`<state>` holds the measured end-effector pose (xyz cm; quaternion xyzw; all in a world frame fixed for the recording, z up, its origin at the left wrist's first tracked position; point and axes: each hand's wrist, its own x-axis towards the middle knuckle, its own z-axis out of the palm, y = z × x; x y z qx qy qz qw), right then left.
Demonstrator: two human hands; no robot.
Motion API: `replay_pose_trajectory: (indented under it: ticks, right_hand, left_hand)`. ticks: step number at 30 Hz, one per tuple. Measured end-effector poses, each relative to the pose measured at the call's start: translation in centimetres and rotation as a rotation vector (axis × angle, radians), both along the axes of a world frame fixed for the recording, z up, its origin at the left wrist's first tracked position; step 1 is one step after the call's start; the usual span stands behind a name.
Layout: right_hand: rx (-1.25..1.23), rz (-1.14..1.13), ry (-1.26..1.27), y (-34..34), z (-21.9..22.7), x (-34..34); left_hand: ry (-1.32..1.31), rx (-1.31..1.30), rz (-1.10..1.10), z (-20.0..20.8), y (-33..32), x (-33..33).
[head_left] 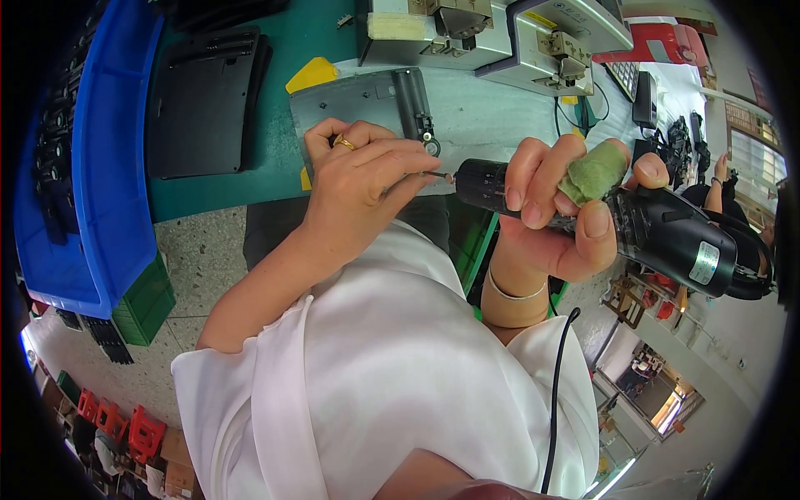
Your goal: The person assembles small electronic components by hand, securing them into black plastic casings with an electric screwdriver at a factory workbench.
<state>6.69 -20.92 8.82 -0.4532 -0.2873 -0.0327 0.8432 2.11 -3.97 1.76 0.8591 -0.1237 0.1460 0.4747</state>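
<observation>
My right hand [554, 208] is wrapped around a black electric screwdriver [679, 237], held level with its nose to the left. Green cloth or tape [593, 173] covers part of the grip under my fingers. My left hand [358, 175], with a ring on one finger, pinches at the tip of the thin driver bit [437, 173]. Whatever lies between those fingertips is too small to make out. Just beyond the left hand, a dark grey flat panel [350, 102] with a rounded black end [412, 96] lies on the table, partly covered by that hand.
A blue bin [108, 192] of black parts stands at the left, beside stacked black panels [208, 100] on the green mat [287, 46]. Metal-fronted machines [433, 46] line the far side. The screwdriver's black cable [560, 392] hangs near my right arm.
</observation>
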Motion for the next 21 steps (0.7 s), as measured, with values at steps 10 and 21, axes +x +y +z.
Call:
replay_pose_trajectory:
  ticks: [10,21]
  right_hand:
    - [-0.049,-0.078,0.078,0.8,0.8,-1.0]
    - [-0.048,-0.113,0.069,0.5,0.4,-0.7]
  left_hand:
    - [0.009,0.008,-0.014,0.0,-0.1,-0.2]
    - [0.077,-0.028,-0.027,0.7,-0.4,-0.2]
